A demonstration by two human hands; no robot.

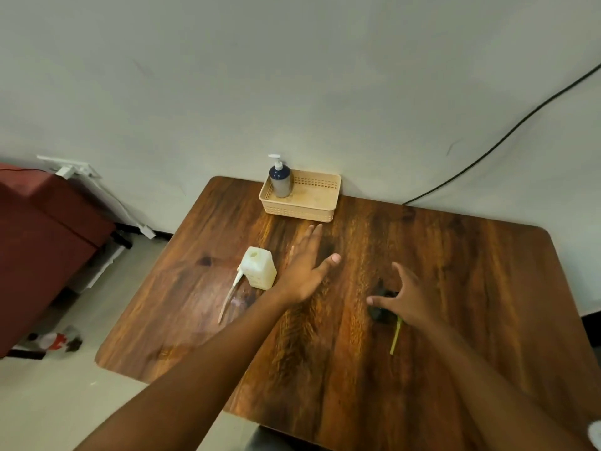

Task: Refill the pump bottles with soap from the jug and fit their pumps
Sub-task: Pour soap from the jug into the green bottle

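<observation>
While both arms reach out over the wooden bench (455, 271), the left hand (304, 271) hovers flat with its fingers spread, its grip released and holding nothing, just right of the soap jug (260, 268). The jug is pale and translucent, stands upright with its mouth uncapped, and shows no label that can be read. Touching its left side, a white pump (239, 277) lies on the bench, its long dip tube (226, 302) trailing toward the near edge.

The right hand (408, 299) is spread above a dark object (380, 312) on the bench, most likely a dark bottle or pump head; it is mostly hidden, and I cannot tell whether the fingers touch it or whether the grip is closing. A yellow-green tube (396, 336) sticks out from under this hand toward the person.

Against the wall at the far edge sits a beige perforated basket (300, 213). In its left end stands 1 pump bottle (280, 182), dark blue on top and grey below, with a white pump fitted. Any writing on it is too small to read.

A black cable (507, 131) runs down the wall on the right.
</observation>
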